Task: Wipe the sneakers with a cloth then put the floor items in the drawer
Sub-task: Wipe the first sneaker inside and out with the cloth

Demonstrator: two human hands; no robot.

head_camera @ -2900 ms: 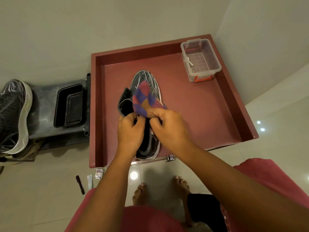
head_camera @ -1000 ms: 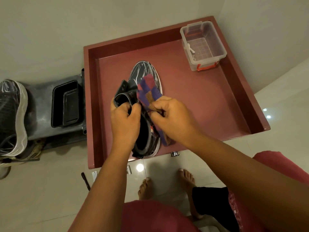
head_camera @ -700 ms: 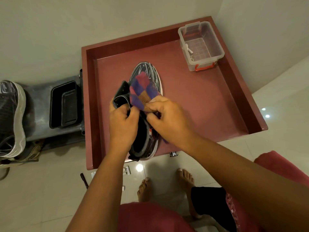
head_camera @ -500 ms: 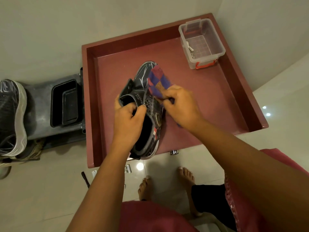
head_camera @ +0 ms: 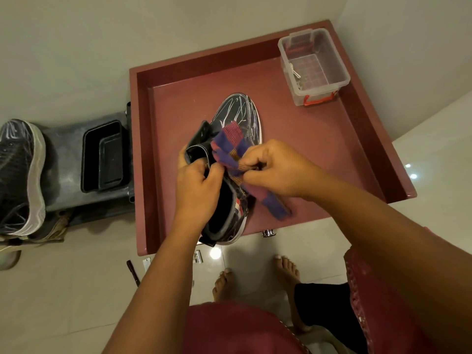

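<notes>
Black sneaker (head_camera: 236, 118), wrapped in clear film at the toe, held over the red drawer (head_camera: 339, 159), heel toward the body and toe pointing away. Held at the collar and tongue by the left hand (head_camera: 196, 190), fingers curled round the edge. Checked cloth (head_camera: 229, 146) in purple and red bunched in the right hand (head_camera: 275, 169), pinched between thumb and fingers, one tail hanging down to the drawer floor. Cloth pressed against the upper, beside the lacing.

Step in hand, by judgement: wiping the upper. For a clean result:
- Keep the left grip firm on the collar to stop the sneaker twisting.
- Fold the cloth to a flat pad; gather the loose tail.
- Wipe in long strokes from tongue toward toe, then along each side and the sole rim.
- Turn the sneaker rather than the wrist.

Clear box (head_camera: 314, 65) in the far right corner of the drawer. Second sneaker (head_camera: 20, 175) well apart on the left, beside a black tray (head_camera: 102, 157). Small items (head_camera: 132, 269) on the floor near the drawer front, not yet stowed.
</notes>
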